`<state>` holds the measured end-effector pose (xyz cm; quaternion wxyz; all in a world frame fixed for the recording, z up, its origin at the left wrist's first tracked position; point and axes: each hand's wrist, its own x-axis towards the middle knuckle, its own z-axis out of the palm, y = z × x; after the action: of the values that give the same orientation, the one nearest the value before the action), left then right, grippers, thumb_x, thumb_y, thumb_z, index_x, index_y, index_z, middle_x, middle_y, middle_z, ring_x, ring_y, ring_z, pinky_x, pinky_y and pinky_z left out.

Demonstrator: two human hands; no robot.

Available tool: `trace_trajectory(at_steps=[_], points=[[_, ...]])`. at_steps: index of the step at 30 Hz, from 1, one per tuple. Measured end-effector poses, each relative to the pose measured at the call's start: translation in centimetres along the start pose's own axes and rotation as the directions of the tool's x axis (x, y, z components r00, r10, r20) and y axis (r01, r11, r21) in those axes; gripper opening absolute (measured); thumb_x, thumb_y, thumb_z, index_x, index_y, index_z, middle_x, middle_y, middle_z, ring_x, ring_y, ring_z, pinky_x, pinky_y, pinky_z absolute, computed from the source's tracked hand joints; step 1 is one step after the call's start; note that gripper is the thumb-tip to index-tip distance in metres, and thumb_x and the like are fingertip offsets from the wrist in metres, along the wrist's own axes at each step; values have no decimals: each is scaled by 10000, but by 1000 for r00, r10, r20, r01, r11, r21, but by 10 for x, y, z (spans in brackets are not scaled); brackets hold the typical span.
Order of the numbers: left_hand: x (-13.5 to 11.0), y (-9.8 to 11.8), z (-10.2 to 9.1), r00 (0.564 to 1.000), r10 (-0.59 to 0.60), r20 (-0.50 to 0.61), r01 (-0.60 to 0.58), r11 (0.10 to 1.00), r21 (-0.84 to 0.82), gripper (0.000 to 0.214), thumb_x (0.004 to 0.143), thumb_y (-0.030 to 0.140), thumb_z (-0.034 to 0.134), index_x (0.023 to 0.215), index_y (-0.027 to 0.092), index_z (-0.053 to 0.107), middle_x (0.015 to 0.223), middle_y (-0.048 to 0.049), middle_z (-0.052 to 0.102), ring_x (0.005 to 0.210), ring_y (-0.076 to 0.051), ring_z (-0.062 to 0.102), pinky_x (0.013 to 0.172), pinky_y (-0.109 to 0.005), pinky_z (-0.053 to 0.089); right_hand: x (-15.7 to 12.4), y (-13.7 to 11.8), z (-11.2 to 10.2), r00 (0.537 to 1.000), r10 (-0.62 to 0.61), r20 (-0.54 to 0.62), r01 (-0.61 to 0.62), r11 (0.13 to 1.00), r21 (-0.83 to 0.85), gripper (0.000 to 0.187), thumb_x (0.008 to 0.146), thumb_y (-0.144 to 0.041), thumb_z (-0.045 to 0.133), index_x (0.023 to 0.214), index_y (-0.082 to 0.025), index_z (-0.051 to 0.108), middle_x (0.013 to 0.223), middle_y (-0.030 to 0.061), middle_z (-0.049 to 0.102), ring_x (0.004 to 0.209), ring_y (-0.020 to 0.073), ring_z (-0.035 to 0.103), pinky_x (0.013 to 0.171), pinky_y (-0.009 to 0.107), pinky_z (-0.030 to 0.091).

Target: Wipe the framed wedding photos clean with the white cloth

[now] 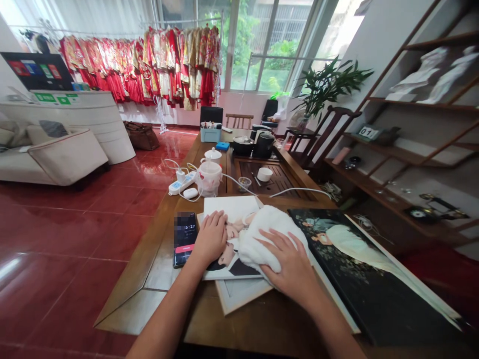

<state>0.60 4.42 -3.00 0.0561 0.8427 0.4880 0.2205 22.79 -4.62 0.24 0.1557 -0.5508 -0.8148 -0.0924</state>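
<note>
My left hand [212, 238] lies flat on the left side of a photo panel [216, 204], its fingers stretched out over the printed picture. The panel shows people's heads and dark clothing, and its right part is covered. My right hand [288, 259] grips a bunched white towel [267, 227], fingers curved over the top and thumb at the near side. The towel rests on the panel's right half. Beneath the panel, a second pale framed panel [239, 294] sticks out toward me. A phone [184, 257] with a lit screen lies just left of my left hand.
A large dark photo panel [355, 279] lies on the wooden table [209, 319] at the right. Behind the work are a power strip [183, 183], a plastic-wrapped container [209, 178], a white cup [265, 174] and a black kettle [264, 145]. A white cable [299, 189] crosses the table.
</note>
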Motion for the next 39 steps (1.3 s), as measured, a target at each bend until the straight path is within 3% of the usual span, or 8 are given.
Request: trace_trajectory(at_steps=[9,16,25,39], points=[[1,1,-2,1000,-1,5,1,1000,16,364,939,180,359,1288,163,463,1427,-99,459,1355,-230,367,1135,-454,276,4,-46,-4,986,-115,117,99,986,132,502,826,-428,536,1322,-359,508,1437,-18,464,1315,272,378,1121,515,109],[1,-1,0,1000,11,3,-11,1000,12,366,939,180,358,1290,163,461,1428,-98,455,1359,-227,361,1137,-444,270,6,-37,-4,982,-142,122,126,984,129,495,830,-433,546,1318,-356,514,1427,-12,477,1299,266,400,1123,505,112],[0,0,0,1000,-4,15,4,1000,4,385,933,170,356,1303,150,461,1454,-94,424,1375,-228,333,1148,-436,256,5,-3,-5,999,-35,33,34,999,29,485,802,-366,559,1284,-313,547,1379,23,525,1277,278,425,1084,507,194],[2,-1,1,1000,18,-7,-18,999,33,359,958,205,363,1299,158,462,1425,-95,461,1359,-228,360,1139,-440,275,1,-51,-6,975,-178,131,164,981,106,557,796,-395,556,1345,-363,472,1445,-13,452,1320,265,367,1113,499,80]])
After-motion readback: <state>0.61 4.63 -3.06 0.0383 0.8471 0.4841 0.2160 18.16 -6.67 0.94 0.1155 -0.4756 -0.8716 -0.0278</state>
